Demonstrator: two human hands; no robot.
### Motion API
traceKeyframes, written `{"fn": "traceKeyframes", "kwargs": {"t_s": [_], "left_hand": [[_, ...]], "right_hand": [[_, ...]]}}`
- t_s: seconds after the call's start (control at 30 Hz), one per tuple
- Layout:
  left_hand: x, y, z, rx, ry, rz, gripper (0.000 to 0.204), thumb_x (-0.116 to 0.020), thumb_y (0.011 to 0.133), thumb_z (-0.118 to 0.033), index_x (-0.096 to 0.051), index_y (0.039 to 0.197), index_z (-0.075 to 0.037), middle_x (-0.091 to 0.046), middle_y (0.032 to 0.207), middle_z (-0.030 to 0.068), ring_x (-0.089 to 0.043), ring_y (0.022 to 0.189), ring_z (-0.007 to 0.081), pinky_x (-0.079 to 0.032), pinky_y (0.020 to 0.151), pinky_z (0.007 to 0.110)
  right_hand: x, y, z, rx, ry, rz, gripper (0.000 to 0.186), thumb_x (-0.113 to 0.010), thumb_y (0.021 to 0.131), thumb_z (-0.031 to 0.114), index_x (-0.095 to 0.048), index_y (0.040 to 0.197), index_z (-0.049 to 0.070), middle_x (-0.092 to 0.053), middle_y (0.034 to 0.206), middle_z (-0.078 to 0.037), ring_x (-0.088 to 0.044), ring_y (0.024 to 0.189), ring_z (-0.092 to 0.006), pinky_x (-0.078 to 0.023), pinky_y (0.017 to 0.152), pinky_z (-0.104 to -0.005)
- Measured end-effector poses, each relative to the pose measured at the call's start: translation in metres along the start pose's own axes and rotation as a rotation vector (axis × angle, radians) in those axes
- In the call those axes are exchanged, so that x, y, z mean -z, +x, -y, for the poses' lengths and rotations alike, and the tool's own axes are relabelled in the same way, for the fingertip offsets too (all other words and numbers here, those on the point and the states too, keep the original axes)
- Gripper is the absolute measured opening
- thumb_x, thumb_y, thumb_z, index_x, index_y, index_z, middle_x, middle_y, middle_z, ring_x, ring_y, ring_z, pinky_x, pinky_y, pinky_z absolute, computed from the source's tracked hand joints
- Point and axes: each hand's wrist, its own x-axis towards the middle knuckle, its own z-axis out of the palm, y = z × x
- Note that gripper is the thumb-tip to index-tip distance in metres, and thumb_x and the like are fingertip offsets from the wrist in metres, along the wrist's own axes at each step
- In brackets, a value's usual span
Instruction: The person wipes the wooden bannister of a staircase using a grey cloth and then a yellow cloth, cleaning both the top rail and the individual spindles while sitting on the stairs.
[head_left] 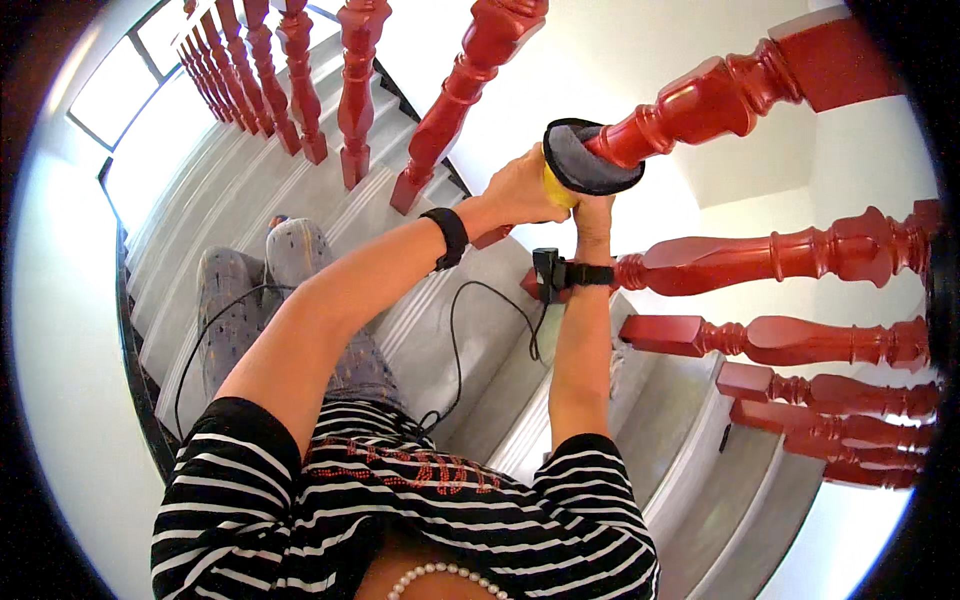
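Note:
A grey and yellow cloth pad with black edging (592,172) is wrapped around the lower part of a red turned wooden baluster (705,103). My left hand (527,188) is closed on the pad's yellow side, to the left of the baluster. Close beside it, my right hand (594,213) grips the pad from below, its fingers mostly hidden behind the cloth. Both arms are stretched forward. A black band sits on my left wrist, and a strap with a small black box (546,274) is on my right wrist.
Grey stone stairs (480,330) run around me. More red balusters line them at the far left (357,100) and on the right (780,262). A thin black cable (457,340) loops from the wrist box across my lap. A white wall (70,330) stands at left.

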Motion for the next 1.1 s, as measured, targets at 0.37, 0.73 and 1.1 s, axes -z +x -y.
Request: {"fn": "traceKeyframes", "kwargs": {"t_s": [0.37, 0.73, 1.1], "left_hand": [[-0.014, -0.06, 0.1, 0.299, 0.34, 0.511, 0.052, -0.067, 0.07, -0.022, -0.051, 0.115, -0.002, -0.05, 0.116, 0.0243, -0.054, 0.105, 0.0412, -0.046, 0.087, 0.047], [0.057, 0.025, -0.101, -0.395, -0.145, -0.174, 0.037, -0.054, 0.078, -0.012, -0.051, 0.112, 0.002, -0.057, 0.103, 0.0186, -0.057, 0.094, 0.0299, -0.044, 0.084, 0.036], [0.057, 0.048, -0.097, -0.122, -0.16, -0.04, 0.02, -0.052, 0.077, -0.007, -0.061, 0.091, 0.004, -0.063, 0.086, 0.0253, -0.062, 0.085, 0.0396, -0.048, 0.071, 0.039]], "right_hand": [[-0.031, -0.085, -0.106, 0.02, -0.588, -0.158, 0.067, -0.072, 0.073, 0.023, -0.038, 0.125, -0.001, -0.057, 0.113, -0.017, -0.054, 0.106, -0.0267, -0.041, 0.093, -0.0366], [-0.023, -0.03, 0.105, 0.206, 0.407, -0.339, 0.046, -0.064, 0.082, 0.009, -0.044, 0.123, 0.003, -0.053, 0.116, -0.009, -0.052, 0.102, -0.019, -0.044, 0.091, -0.0322], [-0.044, 0.016, 0.137, 0.522, 0.126, -0.152, 0.034, -0.067, 0.081, 0.009, -0.051, 0.111, 0.005, -0.06, 0.103, -0.005, -0.058, 0.091, -0.0159, -0.048, 0.084, -0.0315]]}}
